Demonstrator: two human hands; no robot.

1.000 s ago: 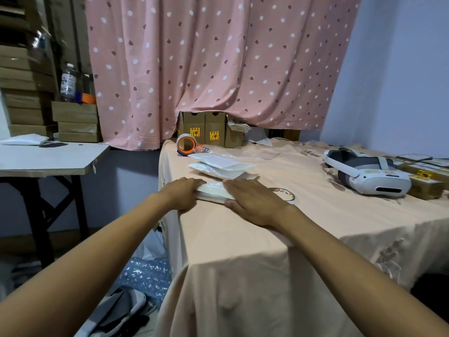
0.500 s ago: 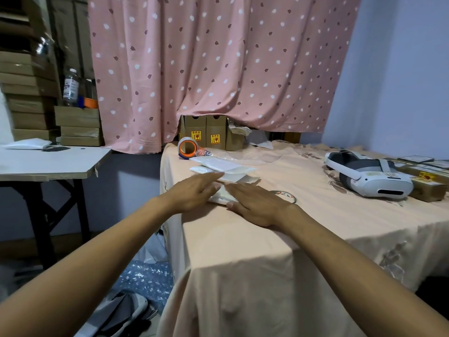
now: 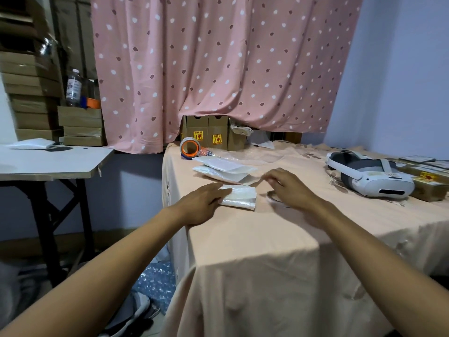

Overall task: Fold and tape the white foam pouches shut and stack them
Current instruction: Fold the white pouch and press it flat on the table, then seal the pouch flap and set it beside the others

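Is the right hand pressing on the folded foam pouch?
No, the right hand is beside the folded foam pouch; only the left hand touches it.

white vr headset [image 3: 371, 176] on the peach tablecloth [image 3: 267, 239], brown boxes [image 3: 209, 136] beneath a pink dotted curtain [image 3: 218, 69]

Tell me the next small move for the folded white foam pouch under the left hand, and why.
Probably bring the right hand over and tape down the fold. The left hand presses flat on the folded white foam pouch, holding it closed; the right hand hovers beside it above a small tape ring, fingertips together; whether they pinch a strip is too blurred to tell.
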